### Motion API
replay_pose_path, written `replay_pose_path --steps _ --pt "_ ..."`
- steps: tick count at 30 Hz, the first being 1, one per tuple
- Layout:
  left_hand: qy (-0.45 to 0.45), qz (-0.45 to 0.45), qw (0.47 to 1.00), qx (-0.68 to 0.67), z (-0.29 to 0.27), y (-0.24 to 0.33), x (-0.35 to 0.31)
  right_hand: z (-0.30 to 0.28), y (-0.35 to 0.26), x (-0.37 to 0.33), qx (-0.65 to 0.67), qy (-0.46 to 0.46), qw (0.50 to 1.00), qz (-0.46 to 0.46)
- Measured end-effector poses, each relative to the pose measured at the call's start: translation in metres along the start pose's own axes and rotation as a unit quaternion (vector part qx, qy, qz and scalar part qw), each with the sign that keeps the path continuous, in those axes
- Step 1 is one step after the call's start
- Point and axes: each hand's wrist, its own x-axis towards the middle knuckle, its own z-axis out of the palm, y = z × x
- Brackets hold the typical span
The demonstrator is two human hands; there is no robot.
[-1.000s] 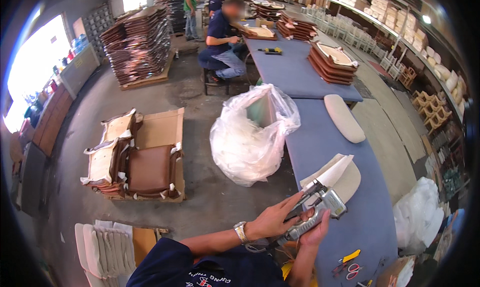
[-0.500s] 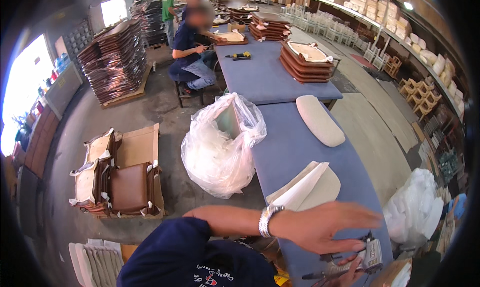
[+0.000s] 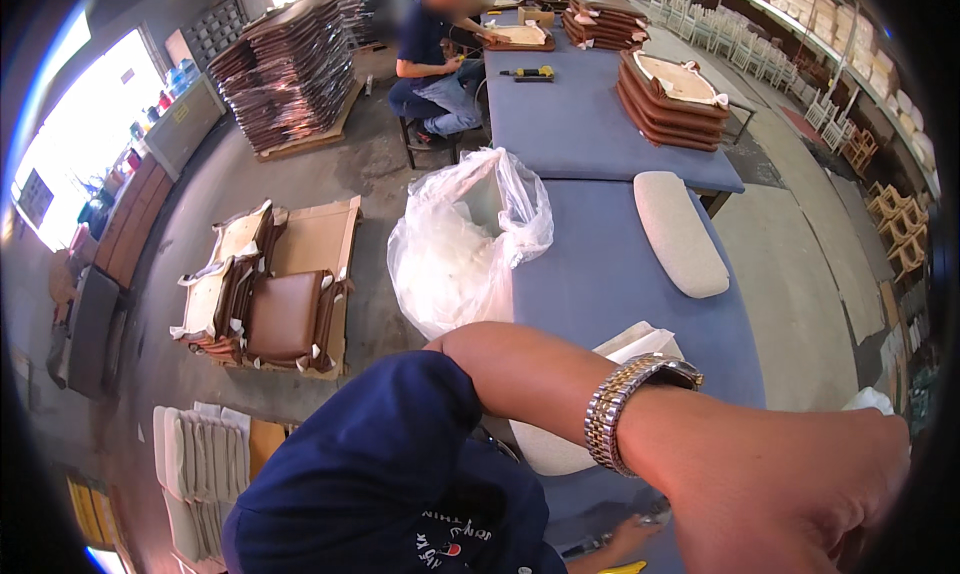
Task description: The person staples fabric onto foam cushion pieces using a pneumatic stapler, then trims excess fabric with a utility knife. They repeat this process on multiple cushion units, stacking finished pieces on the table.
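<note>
My left arm, with a two-tone metal watch point(image 3: 625, 414), reaches across to the right. Large and close at the lower right, my left hand point(image 3: 790, 474) has its fingers curled under, hiding anything in them. Lower down, my right hand point(image 3: 628, 540) is closed beside a small greyish metal object point(image 3: 655, 515), too blurred to name. Partly under my left forearm lies a beige rounded pad point(image 3: 548, 452), with a pale folded piece point(image 3: 640, 342) showing beyond the arm. Another beige oblong pad point(image 3: 680, 236) rests farther along the blue table point(image 3: 590, 239).
A clear plastic bag point(image 3: 455, 264) of white filling stands against the table's left side. Brown seat cushions point(image 3: 285, 319) are stacked on the left floor, others point(image 3: 670, 114) on the far table near a yellow-black tool point(image 3: 530, 74). A seated person point(image 3: 430, 44) works there.
My left hand has come closer and lower right, its spread fingers now curled. My right hand has shifted left. The view has turned, so the table and bag sit higher and farther right.
</note>
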Motion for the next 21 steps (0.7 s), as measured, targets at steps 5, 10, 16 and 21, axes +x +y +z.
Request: replay_pose_path --steps 5,10,16,21 --pt "0.021 -0.019 0.999 0.035 0.002 -0.023 0.02 0.061 0.019 -0.034 -0.048 -0.018 0.998 -0.027" --pt "0.045 -0.018 0.998 0.049 -0.015 -0.031 -0.008 0.072 0.028 -0.049 -0.066 -0.01 0.996 -0.055" --pt "0.03 -0.061 0.996 -0.048 -0.065 -0.002 -0.061 0.076 0.031 -0.053 -0.083 0.026 0.995 -0.056" --pt "-0.092 0.02 0.995 -0.046 -0.063 0.025 -0.087 0.087 0.028 -0.051 -0.097 0.064 0.99 -0.074"
